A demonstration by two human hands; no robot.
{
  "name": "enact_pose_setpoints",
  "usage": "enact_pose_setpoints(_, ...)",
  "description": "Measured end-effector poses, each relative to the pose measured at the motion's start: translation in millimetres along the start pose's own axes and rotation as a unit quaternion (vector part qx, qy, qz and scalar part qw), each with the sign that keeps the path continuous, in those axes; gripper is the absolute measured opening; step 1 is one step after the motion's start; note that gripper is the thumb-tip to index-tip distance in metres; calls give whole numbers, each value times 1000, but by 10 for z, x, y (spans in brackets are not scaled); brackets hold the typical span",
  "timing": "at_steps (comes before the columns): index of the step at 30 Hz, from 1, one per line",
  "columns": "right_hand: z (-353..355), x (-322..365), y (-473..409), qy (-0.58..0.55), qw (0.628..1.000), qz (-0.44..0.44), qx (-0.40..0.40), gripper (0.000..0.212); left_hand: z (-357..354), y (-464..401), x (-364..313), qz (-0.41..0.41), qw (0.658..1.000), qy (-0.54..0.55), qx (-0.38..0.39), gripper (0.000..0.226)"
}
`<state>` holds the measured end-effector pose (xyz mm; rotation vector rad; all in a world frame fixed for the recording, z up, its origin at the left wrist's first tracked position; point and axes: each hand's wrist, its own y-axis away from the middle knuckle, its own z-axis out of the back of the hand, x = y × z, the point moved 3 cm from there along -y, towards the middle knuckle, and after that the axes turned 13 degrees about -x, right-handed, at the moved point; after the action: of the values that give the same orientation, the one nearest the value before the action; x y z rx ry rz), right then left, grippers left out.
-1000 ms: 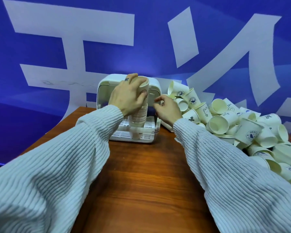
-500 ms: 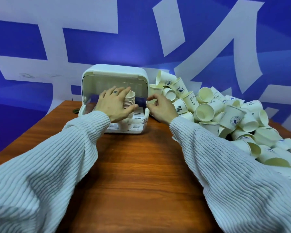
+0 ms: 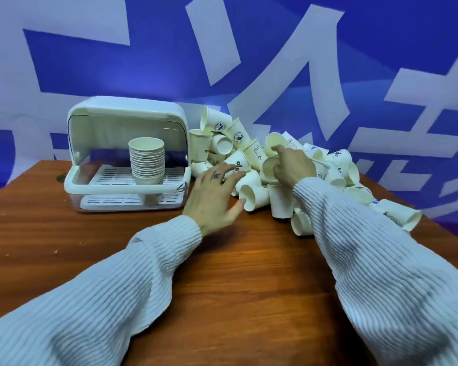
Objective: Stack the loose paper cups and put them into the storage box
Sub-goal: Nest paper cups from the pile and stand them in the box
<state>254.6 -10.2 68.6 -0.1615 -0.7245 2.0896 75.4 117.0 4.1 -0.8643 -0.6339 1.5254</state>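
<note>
While a stack of nested cups [image 3: 146, 161] stood upright on the slatted upper tray inside the storage box [image 3: 127, 112], whose clear front cover was lifted, both hands were over at the heap of loose cups [image 3: 251, 165] just to the box's right. The left hand [image 3: 215, 194] hovered above the wooden table [image 3: 222, 273] with its fingers spread and straight, holding nothing, its fingertips near the cups at the heap's front edge. The right hand [image 3: 292, 165] was in among the heap, its fingers curled around a cup [image 3: 269, 166] lying on its side with the mouth toward the camera, the forefinger raised against another cup above it. Both arms wore pale ribbed sleeves [image 3: 381, 260]. Behind the table hung a blue backdrop [image 3: 143, 62] with large white characters.
</note>
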Motion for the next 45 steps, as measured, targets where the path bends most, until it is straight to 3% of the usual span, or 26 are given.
enact_pose_setpoints(4,-38,-123,37,-20,999,19,-25,30,-236,-58,-168,59,996,7,70,55)
enact_pose_setpoints(9,176,-135,63,-58,987,37,-145,22,-550,-154,-286,255,958,41,122,52)
enact_pose_setpoints(13,275,-214,128,-137,972,42,-189,15,-811,-152,-392,323,933,76,141,41)
enact_pose_setpoints(16,327,-263,163,-183,964,18,-193,11,-808,-139,-434,338,932,87,98,17)
enact_pose_setpoints(20,401,-233,208,-289,938,-77,-174,13,-457,-229,-304,320,942,100,-20,19)
enact_pose_setpoints(25,315,38,217,-426,875,-173,-152,11,96,-263,54,274,943,97,-162,15)
enact_pose_setpoints(32,392,947,142,-502,845,-137,-124,8,1101,-136,543,240,917,50,-313,21)
enact_pose_setpoints(35,470,1420,41,-505,851,-88,-118,12,1502,-32,815,265,893,40,-362,24)
enact_pose_setpoints(39,467,1955,-110,-496,862,-50,-92,10,1805,78,1105,289,885,8,-364,23)
enact_pose_setpoints(45,229,2430,-218,-365,931,1,-28,15,1940,90,1259,286,891,-17,-353,23)
